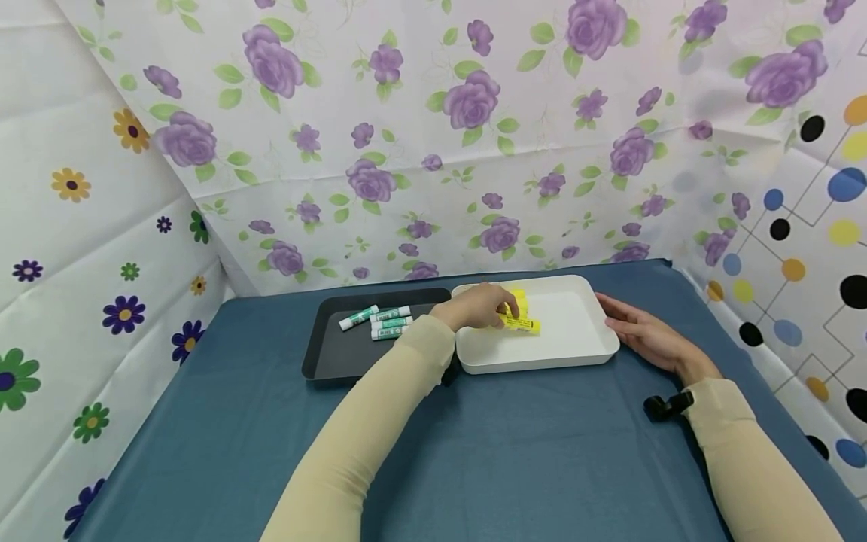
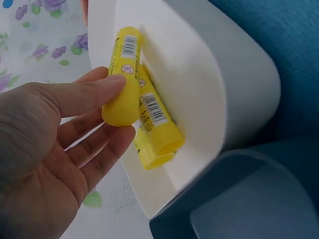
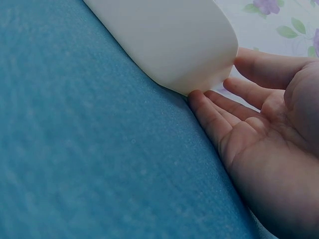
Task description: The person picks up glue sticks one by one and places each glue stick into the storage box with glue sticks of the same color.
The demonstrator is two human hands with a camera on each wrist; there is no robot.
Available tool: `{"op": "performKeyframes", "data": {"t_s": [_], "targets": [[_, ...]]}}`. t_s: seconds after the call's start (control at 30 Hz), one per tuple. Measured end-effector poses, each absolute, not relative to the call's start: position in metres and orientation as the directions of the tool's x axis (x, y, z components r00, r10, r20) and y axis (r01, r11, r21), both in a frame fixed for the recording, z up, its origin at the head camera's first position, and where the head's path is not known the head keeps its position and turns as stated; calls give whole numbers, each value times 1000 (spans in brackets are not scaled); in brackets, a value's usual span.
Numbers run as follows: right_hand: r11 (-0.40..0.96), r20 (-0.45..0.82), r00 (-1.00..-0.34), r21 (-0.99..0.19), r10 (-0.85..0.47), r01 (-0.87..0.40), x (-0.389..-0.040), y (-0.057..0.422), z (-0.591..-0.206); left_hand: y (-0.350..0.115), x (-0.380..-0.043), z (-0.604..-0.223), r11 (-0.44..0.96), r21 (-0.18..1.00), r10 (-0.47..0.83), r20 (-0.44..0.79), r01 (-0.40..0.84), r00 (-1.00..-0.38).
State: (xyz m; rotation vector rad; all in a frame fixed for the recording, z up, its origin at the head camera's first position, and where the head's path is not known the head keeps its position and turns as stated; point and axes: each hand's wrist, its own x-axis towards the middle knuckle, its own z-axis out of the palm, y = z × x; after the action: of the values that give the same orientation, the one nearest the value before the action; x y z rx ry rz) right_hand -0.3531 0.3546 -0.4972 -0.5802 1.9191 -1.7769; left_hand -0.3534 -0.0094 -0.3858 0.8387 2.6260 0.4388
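Note:
My left hand [image 1: 476,307] is over the white tray [image 1: 576,316] and pinches a yellow glue stick [image 2: 128,57] between thumb and fingers. In the left wrist view, more yellow glue sticks [image 2: 162,127] lie just beneath it on the tray floor, their hollow ends facing the camera. At the tray's right end, my right hand [image 1: 643,335] rests its extended fingertips [image 3: 199,102] against the outer wall. The right wrist view shows those fingers spread along the rounded corner, low by the cloth.
Left of the white tray sits a dark grey tray [image 1: 328,357], holding several white-and-green glue sticks [image 1: 391,324]. Both trays stand on a blue cloth [image 1: 528,452] near its back edge. Behind rises a flowered curtain [image 1: 406,150], with patterned sheets at both sides.

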Motion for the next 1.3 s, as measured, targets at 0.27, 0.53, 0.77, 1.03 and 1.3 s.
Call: {"op": "performKeyframes", "data": {"t_s": [0.27,0.53,0.77,1.03,1.3], "targets": [[75,-43,-804,-997,-594,-3,-353,355,-499,-11,-351,-395,781,374,596,-211,500,-775],[74,-45,-803,-997,-594,1,-352,355,-500,-11,-350,-402,790,315,599,-213,526,-772],[79,-50,-809,-997,-585,5,-354,353,-496,-7,-349,-406,798,211,601,-207,564,-772],[77,-64,-824,-997,-563,25,-354,352,-495,-6,-349,-407,803,190,594,-206,564,-777],[81,-64,-823,-996,-564,21,-354,354,-497,-8,-349,-408,794,218,606,-206,568,-769]]}}
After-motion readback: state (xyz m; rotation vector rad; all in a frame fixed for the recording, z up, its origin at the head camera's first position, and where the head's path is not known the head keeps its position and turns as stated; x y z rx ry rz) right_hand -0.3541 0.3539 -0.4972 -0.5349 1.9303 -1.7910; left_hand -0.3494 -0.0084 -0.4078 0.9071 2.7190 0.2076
